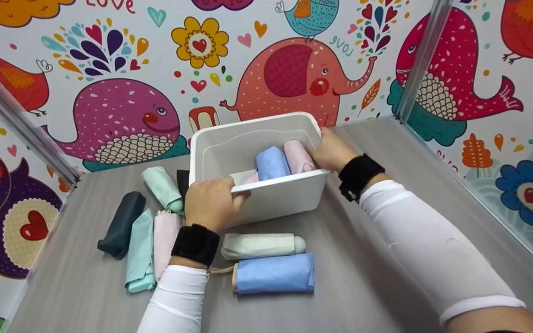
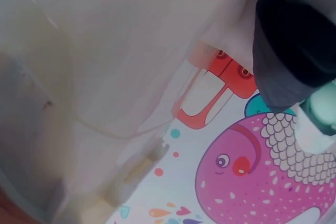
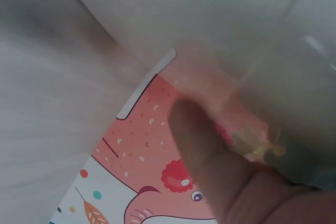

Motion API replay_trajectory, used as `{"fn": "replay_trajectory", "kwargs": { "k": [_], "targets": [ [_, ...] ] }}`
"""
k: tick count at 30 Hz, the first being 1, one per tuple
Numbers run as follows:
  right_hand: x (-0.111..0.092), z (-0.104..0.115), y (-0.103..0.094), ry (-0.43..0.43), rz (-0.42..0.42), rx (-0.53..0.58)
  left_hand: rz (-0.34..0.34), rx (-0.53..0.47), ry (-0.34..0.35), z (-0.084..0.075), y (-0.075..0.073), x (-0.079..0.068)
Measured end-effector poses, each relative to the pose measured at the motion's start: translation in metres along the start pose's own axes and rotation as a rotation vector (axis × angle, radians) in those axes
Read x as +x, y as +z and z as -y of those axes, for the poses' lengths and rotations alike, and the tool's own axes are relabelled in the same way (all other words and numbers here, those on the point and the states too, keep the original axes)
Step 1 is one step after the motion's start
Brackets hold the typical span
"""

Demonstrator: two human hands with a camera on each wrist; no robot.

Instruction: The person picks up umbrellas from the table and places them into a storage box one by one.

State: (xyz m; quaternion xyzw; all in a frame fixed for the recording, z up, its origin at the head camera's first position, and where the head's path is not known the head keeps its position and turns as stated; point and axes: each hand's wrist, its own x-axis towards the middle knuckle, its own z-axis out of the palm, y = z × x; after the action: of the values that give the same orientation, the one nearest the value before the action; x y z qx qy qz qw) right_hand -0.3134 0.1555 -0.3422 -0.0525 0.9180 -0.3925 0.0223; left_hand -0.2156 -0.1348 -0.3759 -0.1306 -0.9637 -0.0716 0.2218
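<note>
A white plastic bin (image 1: 275, 199) is tilted toward me over the table in the head view. My left hand (image 1: 213, 203) grips its near left corner, the thumb lying over the front rim. On the far right side, my right hand (image 1: 333, 150) holds the rim; a finger (image 3: 202, 148) shows against the bin's wall in the right wrist view. Inside the bin lie a blue folded umbrella (image 1: 272, 163) and a pink folded umbrella (image 1: 298, 156). Another pale pink piece shows partly behind the front rim.
Left of the bin lie a mint umbrella (image 1: 162, 187), a dark green one (image 1: 123, 224), a teal one (image 1: 140, 252), a pink one (image 1: 165, 238) and a black one (image 2: 294, 51). In front are a pale green umbrella (image 1: 259, 246) and a blue one (image 1: 275, 274). Patterned walls (image 1: 266, 18) enclose the table.
</note>
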Motion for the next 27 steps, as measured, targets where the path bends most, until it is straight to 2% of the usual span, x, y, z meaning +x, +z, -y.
{"fn": "replay_trajectory", "kwargs": {
  "k": [7,11,15,19,20,22,27],
  "targets": [
    [-0.001,0.001,-0.003,0.010,0.020,-0.042,-0.048,-0.056,0.028,0.003,0.000,-0.003],
    [-0.002,0.001,-0.004,-0.001,0.023,-0.055,-0.065,-0.182,0.032,0.005,-0.002,-0.011],
    [-0.002,0.000,-0.004,-0.005,0.023,-0.059,-0.114,-0.315,0.044,0.003,-0.008,-0.027],
    [-0.002,0.000,-0.004,-0.009,0.020,-0.071,-0.157,-0.345,0.076,-0.008,-0.015,-0.049],
    [-0.002,0.000,-0.004,-0.012,0.019,-0.076,-0.150,-0.339,0.092,-0.013,-0.016,-0.055],
    [-0.002,0.000,-0.004,-0.011,0.017,-0.089,-0.093,-0.325,0.129,-0.022,-0.016,-0.068],
    [-0.001,-0.001,-0.005,0.002,0.013,-0.152,0.156,-0.257,0.227,-0.042,-0.005,-0.099]
  ]
}}
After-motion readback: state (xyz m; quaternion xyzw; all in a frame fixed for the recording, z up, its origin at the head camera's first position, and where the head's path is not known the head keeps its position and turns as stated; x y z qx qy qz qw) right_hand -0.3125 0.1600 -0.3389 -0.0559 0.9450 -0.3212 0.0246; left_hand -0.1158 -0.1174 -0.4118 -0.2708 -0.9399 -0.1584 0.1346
